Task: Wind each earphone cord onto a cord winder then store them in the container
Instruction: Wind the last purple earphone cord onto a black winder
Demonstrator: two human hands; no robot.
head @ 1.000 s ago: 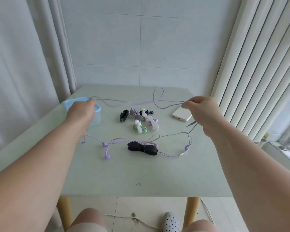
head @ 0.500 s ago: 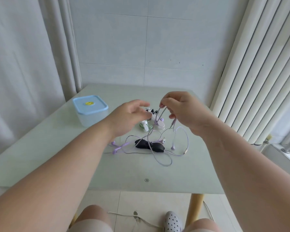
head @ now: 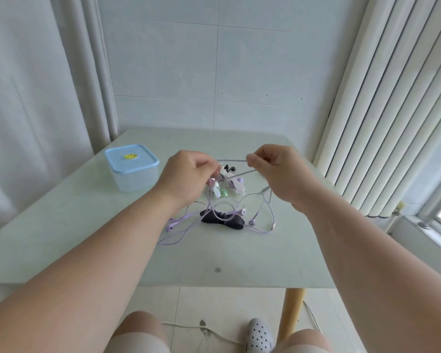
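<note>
2 hands work 1 purple earphone cord above the table. Far left sits 1 lidded blue container, still closed. Our left hand pinches the cord by 1 pink winder; our right hand pinches it further along. We judge the span should stay taut, fed in even turns. About 4 small winders cluster behind; 1 black winder lies nearer.

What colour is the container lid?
Light blue lid, yellow sticker in the middle; head view.
</note>
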